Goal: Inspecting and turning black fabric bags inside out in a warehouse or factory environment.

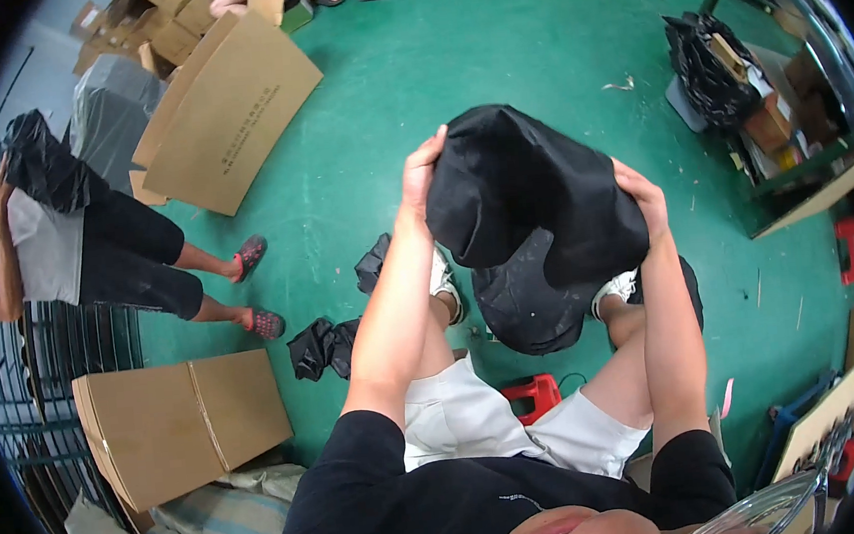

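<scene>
A large black fabric piece (581, 190), like a bag or cover, is held up in front of me, bent in an arch. My left hand (424, 174) is closed on its left edge, with the thumb at the top. On the opposite side, my right hand (644, 196) grips it, its fingertips partly hidden by the cloth. Below lies another rounded black fabric piece (529, 309) on the floor between my feet. More crumpled black pieces (325, 347) lie left of my left leg.
A red stool (535, 397) stands beneath me. At left, a co-worker (134, 240) holds a black bag (43, 162) beside a big open carton (235, 121). A flat carton (188, 421) rests on sacks (221, 519). At right stands a rack with a black-lined bin (707, 69).
</scene>
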Available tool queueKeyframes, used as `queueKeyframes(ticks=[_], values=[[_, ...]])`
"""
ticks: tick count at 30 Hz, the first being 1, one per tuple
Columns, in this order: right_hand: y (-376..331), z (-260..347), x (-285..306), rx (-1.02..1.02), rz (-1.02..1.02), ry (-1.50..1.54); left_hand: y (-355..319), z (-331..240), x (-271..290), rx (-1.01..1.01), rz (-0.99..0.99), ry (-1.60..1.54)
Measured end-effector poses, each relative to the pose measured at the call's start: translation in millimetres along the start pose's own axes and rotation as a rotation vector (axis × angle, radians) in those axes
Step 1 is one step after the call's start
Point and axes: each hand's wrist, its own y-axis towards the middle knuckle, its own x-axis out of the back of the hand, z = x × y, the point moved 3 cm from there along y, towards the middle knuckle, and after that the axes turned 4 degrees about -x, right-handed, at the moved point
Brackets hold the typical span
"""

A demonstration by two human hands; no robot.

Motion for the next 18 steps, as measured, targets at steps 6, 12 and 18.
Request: queueKeyframes(ticks=[6, 12, 18], values=[[5, -1, 38, 0.038, -0.117, 0.221, 1, 14, -6, 0.046, 0.054, -0.069], [3, -6, 14, -0.054, -0.165, -0.452, -3, 18, -20, -0.027, -0.024, 0.281], [16, -24, 89, 0.421, -0.891, -0.686, -52, 102, -88, -0.737, 0.446, 1.943]])
